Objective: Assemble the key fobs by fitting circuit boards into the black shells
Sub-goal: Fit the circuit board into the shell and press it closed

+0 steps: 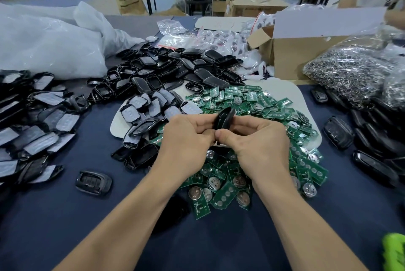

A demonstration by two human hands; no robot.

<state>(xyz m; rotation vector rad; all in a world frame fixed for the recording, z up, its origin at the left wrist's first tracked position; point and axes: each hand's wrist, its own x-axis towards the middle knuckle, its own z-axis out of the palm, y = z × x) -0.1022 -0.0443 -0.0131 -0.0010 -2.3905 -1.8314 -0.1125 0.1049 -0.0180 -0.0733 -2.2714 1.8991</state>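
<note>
A black key fob shell (224,118) stands on edge between my two hands, above a heap of green circuit boards (258,104). My left hand (186,137) grips its left side with curled fingers. My right hand (256,137) pinches its right side, thumb tip against the lower edge. The two halves of the shell look pressed together; whether a board is inside is hidden. Empty black shells (175,69) lie piled behind the boards. Shells with grey button pads (140,110) lie to the left.
One closed fob (93,182) lies alone on the dark blue cloth at front left. More black fobs (372,145) sit at the right, below a bag of metal key rings (355,73). A cardboard box (302,51) and white plastic sheeting (48,40) stand behind.
</note>
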